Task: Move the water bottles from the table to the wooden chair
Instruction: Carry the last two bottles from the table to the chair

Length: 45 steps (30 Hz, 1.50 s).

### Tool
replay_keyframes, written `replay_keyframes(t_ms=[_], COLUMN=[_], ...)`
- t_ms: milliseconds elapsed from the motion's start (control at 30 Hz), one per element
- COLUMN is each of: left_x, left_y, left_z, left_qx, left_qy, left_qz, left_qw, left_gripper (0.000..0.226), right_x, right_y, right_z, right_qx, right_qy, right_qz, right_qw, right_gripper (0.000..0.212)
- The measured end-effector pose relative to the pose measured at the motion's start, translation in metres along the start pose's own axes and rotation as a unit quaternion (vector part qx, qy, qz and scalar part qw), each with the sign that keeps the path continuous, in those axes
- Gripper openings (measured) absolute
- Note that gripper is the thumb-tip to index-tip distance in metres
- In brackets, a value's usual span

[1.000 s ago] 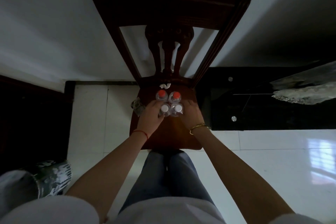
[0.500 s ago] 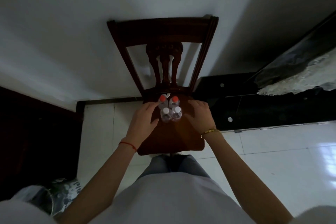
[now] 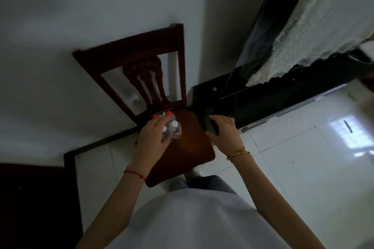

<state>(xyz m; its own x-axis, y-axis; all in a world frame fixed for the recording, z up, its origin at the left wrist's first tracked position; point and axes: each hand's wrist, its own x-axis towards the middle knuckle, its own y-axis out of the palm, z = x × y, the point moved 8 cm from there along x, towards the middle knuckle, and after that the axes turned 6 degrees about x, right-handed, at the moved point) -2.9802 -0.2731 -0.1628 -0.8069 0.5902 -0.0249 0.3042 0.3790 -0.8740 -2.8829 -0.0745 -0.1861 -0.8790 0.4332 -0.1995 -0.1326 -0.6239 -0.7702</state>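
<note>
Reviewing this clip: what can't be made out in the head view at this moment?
- Water bottles: the left hand covers part of the cluster, so whether it touches them is unclear.
- Wooden chair: its legs are hidden under the seat.
- Table: cut off by the top and right edges; whether bottles remain on it cannot be seen.
- Right hand: it appears empty, but the room is too dark to tell whether it touches the seat edge.

- Four small water bottles (image 3: pixel 175 129) grouped on the seat: two with red caps, two with white caps, though one is partly hidden
- One wooden chair (image 3: pixel 188 147)
- Two hands: left hand (image 3: pixel 152 137), right hand (image 3: pixel 224 132)
- Two wrist bands
</note>
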Motion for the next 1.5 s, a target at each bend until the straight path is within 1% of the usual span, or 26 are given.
replay_keyframes(t_ms=[100, 233, 367, 500, 700, 833, 933, 1133, 1400, 1500], left_x=[0.006, 0.01, 0.007, -0.004, -0.031, -0.052, -0.066, -0.087, -0.097, -0.096], left_y=[0.008, 0.028, 0.059, 0.099, 0.171, 0.21, 0.233, 0.279, 0.359, 0.392], left_z=[-0.033, -0.086, -0.148, -0.226, -0.358, -0.44, -0.498, -0.599, -0.717, -0.768], left_qx=[-0.012, 0.006, 0.033, 0.022, -0.007, -0.024, -0.031, -0.021, -0.012, -0.009], left_qy=[0.039, 0.109, 0.173, 0.224, 0.305, 0.357, 0.402, 0.495, 0.57, 0.592], left_qz=[0.018, 0.045, 0.071, 0.096, 0.141, 0.166, 0.181, 0.226, 0.268, 0.28], left_qw=[0.999, 0.993, 0.982, 0.97, 0.942, 0.919, 0.897, 0.839, 0.776, 0.755], left_gripper=[0.059, 0.059, 0.058, 0.058, 0.058, 0.056, 0.055, 0.055, 0.054, 0.055], right_x=[-0.023, -0.059, -0.104, -0.161, -0.258, -0.319, -0.359, -0.426, -0.475, -0.484], right_y=[-0.023, -0.057, -0.093, -0.137, -0.204, -0.241, -0.264, -0.291, -0.315, -0.336], right_z=[-0.025, -0.066, -0.116, -0.176, -0.281, -0.342, -0.378, -0.434, -0.522, -0.559], right_qx=[0.002, 0.016, 0.03, 0.032, 0.037, 0.045, 0.061, 0.088, 0.103, 0.113], right_qy=[0.026, 0.067, 0.104, 0.139, 0.214, 0.269, 0.306, 0.379, 0.462, 0.479], right_qz=[-0.036, -0.103, -0.143, -0.189, -0.248, -0.291, -0.334, -0.401, -0.447, -0.457], right_qw=[0.999, 0.992, 0.984, 0.972, 0.944, 0.917, 0.889, 0.829, 0.759, 0.741], right_gripper=[0.057, 0.054, 0.052, 0.052, 0.054, 0.053, 0.053, 0.052, 0.053, 0.053])
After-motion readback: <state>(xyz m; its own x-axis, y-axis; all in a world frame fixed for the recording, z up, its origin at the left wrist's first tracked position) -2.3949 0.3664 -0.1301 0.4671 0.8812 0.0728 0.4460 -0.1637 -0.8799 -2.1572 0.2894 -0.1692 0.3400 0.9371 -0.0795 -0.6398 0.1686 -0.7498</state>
